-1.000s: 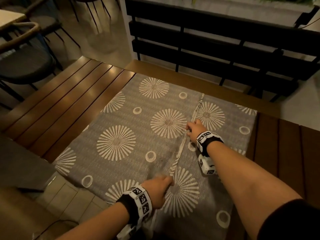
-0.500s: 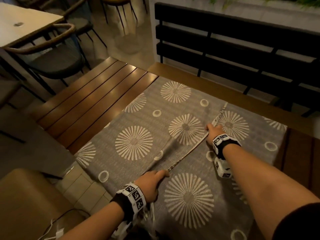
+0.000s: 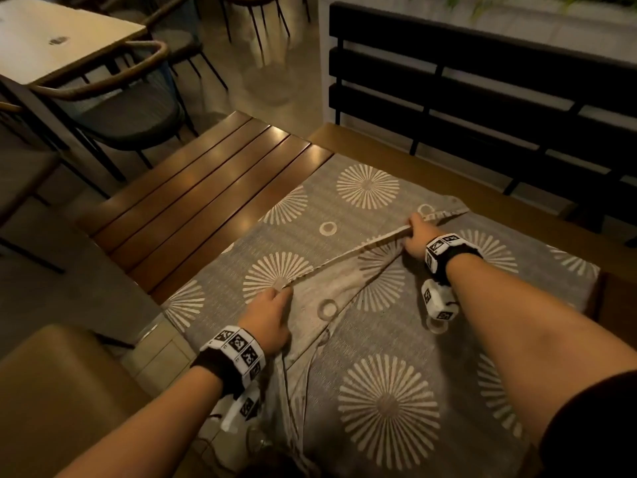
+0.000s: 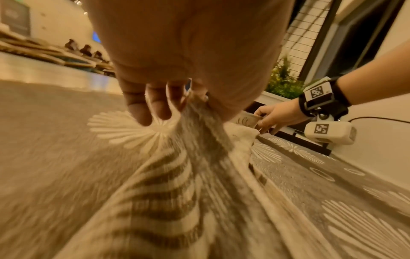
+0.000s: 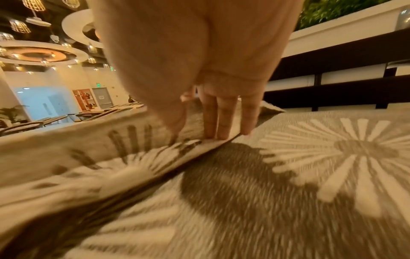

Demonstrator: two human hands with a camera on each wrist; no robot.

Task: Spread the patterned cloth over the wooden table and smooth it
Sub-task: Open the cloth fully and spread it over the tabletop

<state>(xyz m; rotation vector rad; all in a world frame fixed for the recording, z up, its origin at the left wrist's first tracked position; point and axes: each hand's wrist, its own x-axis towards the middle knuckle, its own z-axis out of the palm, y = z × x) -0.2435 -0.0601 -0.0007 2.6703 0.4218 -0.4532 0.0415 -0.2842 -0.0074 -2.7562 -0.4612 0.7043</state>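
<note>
A grey cloth (image 3: 386, 346) printed with cream starbursts and rings lies folded over the right part of the slatted wooden table (image 3: 193, 198). My left hand (image 3: 272, 308) pinches the hemmed edge of the top layer near the table's front. My right hand (image 3: 418, 236) pinches the same edge farther back. Between them the edge is lifted off the lower layer, showing the paler underside (image 3: 331, 284). In the left wrist view my left hand (image 4: 188, 103) bunches the cloth (image 4: 177, 184) in its fingers. In the right wrist view my right hand (image 5: 199, 122) holds the raised flap (image 5: 88, 157).
The left part of the table is bare wood slats. A dark slatted bench back (image 3: 482, 81) stands behind the table. A padded seat (image 3: 58, 391) is at the front left, and chairs (image 3: 131, 108) and a light table (image 3: 51, 36) stand at the far left.
Both hands have pulled the top layer's edge leftward and upward, from lying flat along the middle of the cloth to lifted and slanting. The pale underside now shows.
</note>
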